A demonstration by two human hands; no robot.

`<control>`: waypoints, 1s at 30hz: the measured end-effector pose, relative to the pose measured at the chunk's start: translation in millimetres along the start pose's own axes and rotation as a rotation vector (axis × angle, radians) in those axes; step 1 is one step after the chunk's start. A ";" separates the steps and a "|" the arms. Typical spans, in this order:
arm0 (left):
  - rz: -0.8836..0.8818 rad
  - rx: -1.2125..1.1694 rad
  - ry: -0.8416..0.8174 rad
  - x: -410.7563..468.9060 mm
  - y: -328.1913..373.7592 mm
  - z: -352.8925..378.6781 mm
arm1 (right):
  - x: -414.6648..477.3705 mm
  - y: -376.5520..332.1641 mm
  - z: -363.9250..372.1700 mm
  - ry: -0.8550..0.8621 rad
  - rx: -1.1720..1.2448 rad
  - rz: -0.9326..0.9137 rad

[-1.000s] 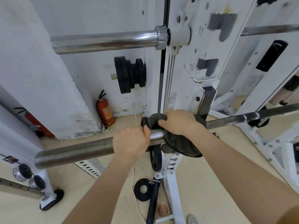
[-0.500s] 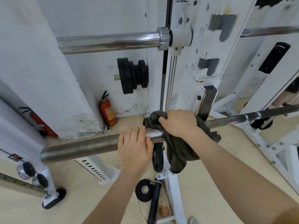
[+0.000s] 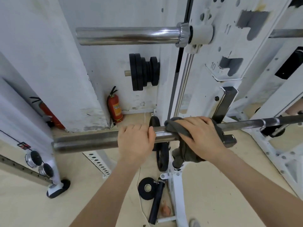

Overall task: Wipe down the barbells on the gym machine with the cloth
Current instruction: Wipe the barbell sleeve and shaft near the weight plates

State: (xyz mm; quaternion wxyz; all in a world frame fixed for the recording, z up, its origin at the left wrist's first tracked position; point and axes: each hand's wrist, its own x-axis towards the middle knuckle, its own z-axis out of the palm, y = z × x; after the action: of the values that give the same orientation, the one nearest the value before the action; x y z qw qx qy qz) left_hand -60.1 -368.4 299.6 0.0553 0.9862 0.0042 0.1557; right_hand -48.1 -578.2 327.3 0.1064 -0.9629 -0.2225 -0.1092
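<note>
The lower barbell [image 3: 85, 141] lies level across the middle of the view, held in the white rack [image 3: 203, 89]. Its thick sleeve ends free on the left. Its thin shaft runs off to the right and is cut off by the edge of the view.

The dark grey cloth [image 3: 181, 151] is wrapped over the bar where sleeve meets shaft, just beside the rack upright, so the collar there is hidden. The right hand [image 3: 202, 136] lies on top of the cloth with its fingers close together, curled over the bar and clasping the cloth against it. A loose fold hangs below the bar. The left hand [image 3: 136, 141] grips the bare sleeve just left of the cloth, fingers together over the top. Its fingertips drop behind the bar, and how the thumb lies underneath cannot be told.

A black bracket [image 3: 227, 102] on the upright stands behind the right hand, its lower part covered by the wrist. A black plate [image 3: 161, 159] stands on edge under the bar, partly hidden by the bar and the left hand.

Higher on the rack sits the upper barbell [image 3: 127, 36]. Its chrome sleeve is plain to see, but its shaft passes behind the upright and is cut off on the right.

A stack of black plates [image 3: 144, 71] hangs on a peg by the wall, and a red fire extinguisher [image 3: 114, 107] stands at the wall's foot. A roll of black tape [image 3: 146, 188] lies on the floor.
</note>
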 end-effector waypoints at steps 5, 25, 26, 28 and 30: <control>0.078 -0.343 0.232 -41.2 -5.8 23.0 | 67.3 -5.1 -4.6 -0.315 0.011 0.326; 0.032 -1.371 -0.419 -19.4 146.8 -113.8 | -68.1 79.0 -142.7 0.171 1.766 0.448; -0.059 -1.472 -0.427 -19.4 164.4 -117.0 | -79.2 97.4 -150.2 0.209 1.708 0.453; -0.219 -1.655 -0.411 -15.3 201.8 -122.4 | -103.2 134.3 -161.0 0.216 1.577 0.464; -0.223 -1.769 -0.402 -7.3 243.1 -120.4 | -129.1 175.0 -166.9 0.193 1.501 0.525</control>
State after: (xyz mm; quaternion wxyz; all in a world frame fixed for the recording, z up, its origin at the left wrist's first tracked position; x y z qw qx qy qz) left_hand -106.2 -597.3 438.0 0.8055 0.5865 -0.0313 -0.0787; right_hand -109.5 -826.5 425.8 0.7668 -0.6416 0.0075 0.0155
